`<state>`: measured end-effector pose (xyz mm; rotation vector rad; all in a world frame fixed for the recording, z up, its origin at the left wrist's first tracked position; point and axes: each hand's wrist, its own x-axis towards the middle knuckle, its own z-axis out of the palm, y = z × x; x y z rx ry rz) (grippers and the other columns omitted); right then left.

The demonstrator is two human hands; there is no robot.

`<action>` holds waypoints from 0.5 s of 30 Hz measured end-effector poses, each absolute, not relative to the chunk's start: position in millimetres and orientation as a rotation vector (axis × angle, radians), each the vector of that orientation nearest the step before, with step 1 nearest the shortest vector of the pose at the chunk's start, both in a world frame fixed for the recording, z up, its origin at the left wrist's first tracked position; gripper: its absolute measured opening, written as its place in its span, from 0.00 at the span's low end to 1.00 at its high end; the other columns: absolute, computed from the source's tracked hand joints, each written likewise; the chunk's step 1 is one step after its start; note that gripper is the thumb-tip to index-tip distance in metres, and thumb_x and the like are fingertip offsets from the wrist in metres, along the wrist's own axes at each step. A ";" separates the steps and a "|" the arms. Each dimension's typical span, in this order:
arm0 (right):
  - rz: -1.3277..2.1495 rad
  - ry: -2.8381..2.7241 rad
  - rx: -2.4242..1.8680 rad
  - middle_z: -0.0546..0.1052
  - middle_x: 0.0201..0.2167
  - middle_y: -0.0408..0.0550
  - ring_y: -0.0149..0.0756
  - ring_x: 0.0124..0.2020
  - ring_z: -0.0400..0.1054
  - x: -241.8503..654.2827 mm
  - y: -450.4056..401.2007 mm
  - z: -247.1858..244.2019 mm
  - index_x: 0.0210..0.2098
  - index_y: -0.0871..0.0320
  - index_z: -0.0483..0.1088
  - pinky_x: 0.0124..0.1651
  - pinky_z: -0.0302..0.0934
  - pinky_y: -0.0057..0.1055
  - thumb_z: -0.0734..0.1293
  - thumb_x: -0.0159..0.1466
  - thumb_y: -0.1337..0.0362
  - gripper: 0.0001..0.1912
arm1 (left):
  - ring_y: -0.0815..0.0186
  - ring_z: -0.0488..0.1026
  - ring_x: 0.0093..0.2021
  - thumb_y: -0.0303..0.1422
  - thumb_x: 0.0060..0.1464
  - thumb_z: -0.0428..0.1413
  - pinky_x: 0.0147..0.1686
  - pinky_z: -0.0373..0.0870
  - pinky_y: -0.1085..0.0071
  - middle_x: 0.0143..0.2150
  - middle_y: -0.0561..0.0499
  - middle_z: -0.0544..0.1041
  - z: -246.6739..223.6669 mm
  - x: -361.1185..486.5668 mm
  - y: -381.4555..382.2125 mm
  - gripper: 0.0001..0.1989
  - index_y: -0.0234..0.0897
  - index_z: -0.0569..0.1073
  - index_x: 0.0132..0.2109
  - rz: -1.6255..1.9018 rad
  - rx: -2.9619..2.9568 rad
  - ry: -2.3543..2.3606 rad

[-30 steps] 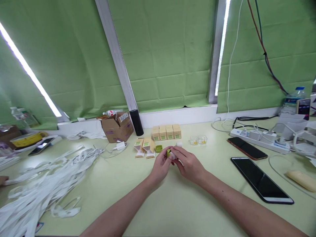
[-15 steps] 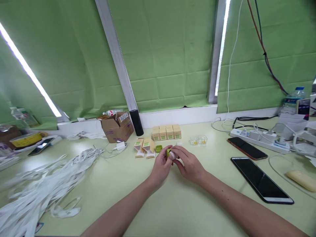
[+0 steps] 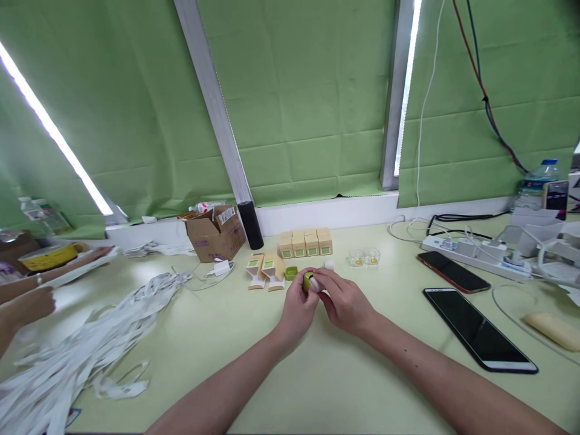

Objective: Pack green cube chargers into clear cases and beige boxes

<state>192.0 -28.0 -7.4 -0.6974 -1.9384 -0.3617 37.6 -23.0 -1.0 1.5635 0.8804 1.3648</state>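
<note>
Just below center frame, the left hand (image 3: 296,307) pinches a small green case (image 3: 307,281) and the right hand (image 3: 348,304) grasps a white piece (image 3: 316,285) against it, close work calling for steady fingertips, right of a green dish (image 3: 291,273).

Black cylinder (image 3: 251,226) beside open cardboard box (image 3: 215,238); red-edged phone (image 3: 453,272) near power strip (image 3: 475,258); white straps (image 3: 99,332) heaped left.

Four closed kraft boxes (image 3: 312,243) stood beyond the fingers (image 3: 332,280) | two open kraft boxes (image 3: 273,267) stood left | right lay two clear cases (image 3: 356,259), two smartphones (image 3: 480,329)
</note>
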 end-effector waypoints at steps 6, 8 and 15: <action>-0.398 -1.945 -0.704 0.79 0.54 0.63 0.47 0.51 0.80 191.2 -27.0 -9.4 0.62 0.60 0.63 0.40 0.80 0.39 0.59 0.70 0.75 0.21 | 0.58 0.77 0.48 0.30 0.55 0.58 0.50 0.75 0.62 0.49 0.45 0.80 -2.0 38.6 -25.0 0.20 0.37 0.72 0.55 1.396 1.581 0.899; -0.404 -1.945 -0.707 0.79 0.55 0.63 0.47 0.51 0.80 190.8 -27.2 -10.1 0.62 0.60 0.64 0.39 0.80 0.38 0.58 0.70 0.75 0.22 | 0.60 0.77 0.46 0.29 0.54 0.58 0.48 0.75 0.63 0.48 0.46 0.80 -3.2 39.6 -26.0 0.20 0.37 0.72 0.55 1.417 1.585 0.913; -0.382 -1.929 -0.698 0.78 0.56 0.62 0.47 0.52 0.79 193.8 -27.0 -10.7 0.63 0.58 0.64 0.43 0.80 0.40 0.60 0.71 0.75 0.22 | 0.60 0.76 0.46 0.37 0.60 0.60 0.47 0.74 0.65 0.49 0.44 0.80 -3.0 37.3 -25.7 0.18 0.38 0.73 0.56 1.403 1.561 0.844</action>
